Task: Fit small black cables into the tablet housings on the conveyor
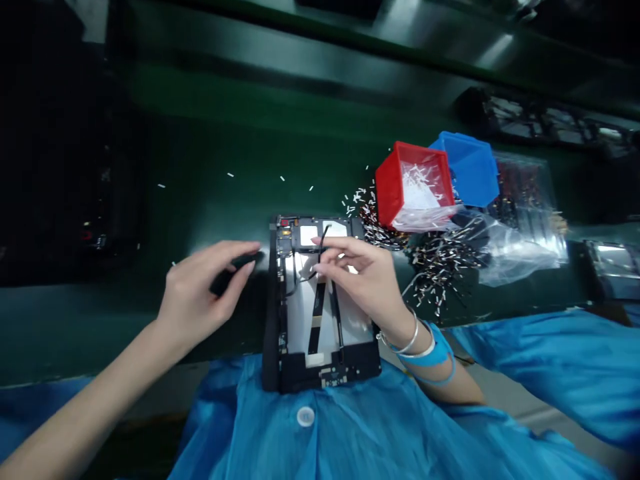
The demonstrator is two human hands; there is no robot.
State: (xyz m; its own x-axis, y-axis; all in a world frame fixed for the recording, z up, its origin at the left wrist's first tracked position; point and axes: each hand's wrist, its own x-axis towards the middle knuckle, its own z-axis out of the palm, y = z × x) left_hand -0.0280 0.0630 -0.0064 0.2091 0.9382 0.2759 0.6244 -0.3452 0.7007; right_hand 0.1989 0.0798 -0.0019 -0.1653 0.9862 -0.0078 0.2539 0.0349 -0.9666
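Note:
An opened tablet (357, 320) lies at the bench edge against my blue smock, its circuit boards, silvery battery area and flat ribbon cable (317, 317) exposed. Over its upper half, my right hand (363, 273) pinches a thin black cable (321, 250) between thumb and fingers. The cable curves above the battery area, and its lower part drops toward the tablet's left side. Just left of the tablet, my left hand (205, 290) hovers with thumb and forefinger apart. Nothing held shows clearly in it; the gap between its fingers is dark.
A red bin (390, 190) with small white pieces stands beside a blue bin (470, 170) at the right. Many short cables (443, 263) and a clear plastic bag (525, 250) lie before them. White scraps dot the green bench (215, 140). Another person's blue sleeve (555, 360) reaches in at right.

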